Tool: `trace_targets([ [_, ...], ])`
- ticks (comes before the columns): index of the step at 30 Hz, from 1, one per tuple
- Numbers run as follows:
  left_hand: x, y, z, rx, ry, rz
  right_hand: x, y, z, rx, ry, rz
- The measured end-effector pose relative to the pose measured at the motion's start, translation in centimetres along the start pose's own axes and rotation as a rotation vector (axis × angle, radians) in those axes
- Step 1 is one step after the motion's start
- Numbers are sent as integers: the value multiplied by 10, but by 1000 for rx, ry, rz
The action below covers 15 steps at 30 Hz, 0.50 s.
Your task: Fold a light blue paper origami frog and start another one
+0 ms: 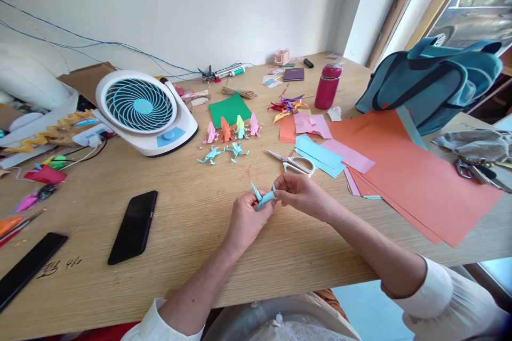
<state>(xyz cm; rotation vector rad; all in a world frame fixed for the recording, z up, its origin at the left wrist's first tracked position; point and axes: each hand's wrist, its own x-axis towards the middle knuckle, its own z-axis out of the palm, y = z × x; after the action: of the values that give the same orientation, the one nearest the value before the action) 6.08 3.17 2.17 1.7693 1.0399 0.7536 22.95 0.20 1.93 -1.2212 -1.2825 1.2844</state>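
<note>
A small folded piece of light blue paper [265, 201] is between my two hands, above the wooden table near its front. My left hand [247, 219] grips its body between thumb and fingers, and one thin point sticks up. My right hand [298, 194] pinches the piece's right end. Just behind lie white-handled scissors [298, 165]. Farther back, two blue folded figures [212, 155] lie in front of a row of pink, orange and green ones [226, 129]. Light blue paper strips [320, 153] rest to the right of the scissors.
A white fan [140, 104] and a black phone [134, 228] are on the left. Large orange sheets [416, 170], a red bottle [328, 87] and a blue bag [424, 82] occupy the right. Green paper [230, 108] lies behind the figures.
</note>
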Motion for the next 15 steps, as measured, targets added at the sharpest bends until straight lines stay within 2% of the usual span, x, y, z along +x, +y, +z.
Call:
trace_targets([
  [4, 2, -1, -1, -10, -4, 16, -1, 0, 1, -13, -24, 0],
  [7, 2, -1, -1, -26, -19, 4, -4, 0, 2, -108, -3, -58],
  [9, 2, -1, -2, -63, -27, -25, -7, -3, 2, -195, 52, -153],
  [12, 2, -1, -3, -127, -24, -82, -11, -10, 0, -363, 129, -371],
  [15, 2, -2, -5, -163, -45, -112, -13, -16, -5, -558, 103, -604],
])
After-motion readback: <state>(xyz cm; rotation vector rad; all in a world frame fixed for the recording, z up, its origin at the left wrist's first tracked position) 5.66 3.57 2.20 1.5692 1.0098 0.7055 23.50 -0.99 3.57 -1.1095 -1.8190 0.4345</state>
